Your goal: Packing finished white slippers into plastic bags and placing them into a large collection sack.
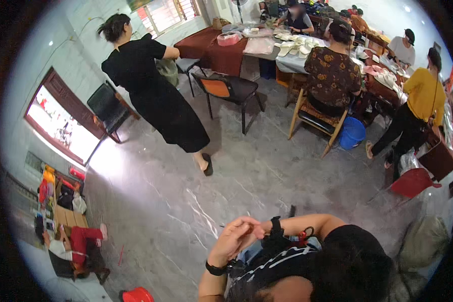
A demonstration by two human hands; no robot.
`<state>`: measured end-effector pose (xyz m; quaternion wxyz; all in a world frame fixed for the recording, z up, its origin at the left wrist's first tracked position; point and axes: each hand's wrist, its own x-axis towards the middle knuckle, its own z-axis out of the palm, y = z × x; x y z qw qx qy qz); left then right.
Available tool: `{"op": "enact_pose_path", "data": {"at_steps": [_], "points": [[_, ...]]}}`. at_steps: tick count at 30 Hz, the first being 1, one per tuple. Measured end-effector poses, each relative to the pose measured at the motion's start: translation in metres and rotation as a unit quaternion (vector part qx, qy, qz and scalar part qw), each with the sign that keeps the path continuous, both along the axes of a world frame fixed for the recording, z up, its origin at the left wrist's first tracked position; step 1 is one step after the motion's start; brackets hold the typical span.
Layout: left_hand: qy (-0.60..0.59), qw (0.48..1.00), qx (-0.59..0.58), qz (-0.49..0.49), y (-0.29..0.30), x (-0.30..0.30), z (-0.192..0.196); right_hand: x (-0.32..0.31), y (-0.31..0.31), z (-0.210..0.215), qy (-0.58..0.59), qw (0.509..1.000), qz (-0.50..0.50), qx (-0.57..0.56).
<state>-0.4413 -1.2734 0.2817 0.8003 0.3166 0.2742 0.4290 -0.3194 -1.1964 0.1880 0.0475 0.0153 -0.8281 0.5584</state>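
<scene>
At the lower middle, my left hand (235,235) and my right hand (259,230) meet in front of a chest in a dark striped top (267,267). The left hand's fingers are bunched and lie over the right hand, hiding most of it. No object shows in either hand. A black watch (215,268) is on the left wrist and a black band (276,224) on the right. A small red and black item (302,234) hangs by the right forearm. A dark-haired head (350,264) fills the bottom right.
A person in a black dress (156,98) walks across the grey marble floor (196,201). Beyond stand an orange-backed chair (226,89), a black chair (108,106), long tables with pale soles (292,48), seated people, a blue bucket (352,133) and a red stool (412,182).
</scene>
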Motion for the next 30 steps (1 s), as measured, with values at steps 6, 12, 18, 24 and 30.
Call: {"op": "enact_pose_path", "data": {"at_steps": [6,12,18,24,30], "points": [[0.195,0.969,0.139,-0.052,0.123,-0.044,-0.001,-0.002,0.108,-0.016,0.018,0.984,-0.16,0.076],[0.253,0.954,0.149,-0.061,0.221,-0.085,-0.03,0.068,0.23,-0.084,-0.202,0.879,-0.431,-0.016],[0.363,0.907,0.137,-0.164,0.321,-0.122,-0.094,0.077,0.376,-0.078,-0.075,0.832,-0.498,-0.234],[0.55,0.809,0.142,-0.15,0.409,-0.148,-0.167,0.007,0.504,-0.076,-0.16,0.881,-0.406,-0.184],[0.404,0.913,-0.031,-0.054,0.548,-0.166,-0.174,-0.015,0.576,-0.117,-0.199,0.785,-0.357,-0.466]]}}
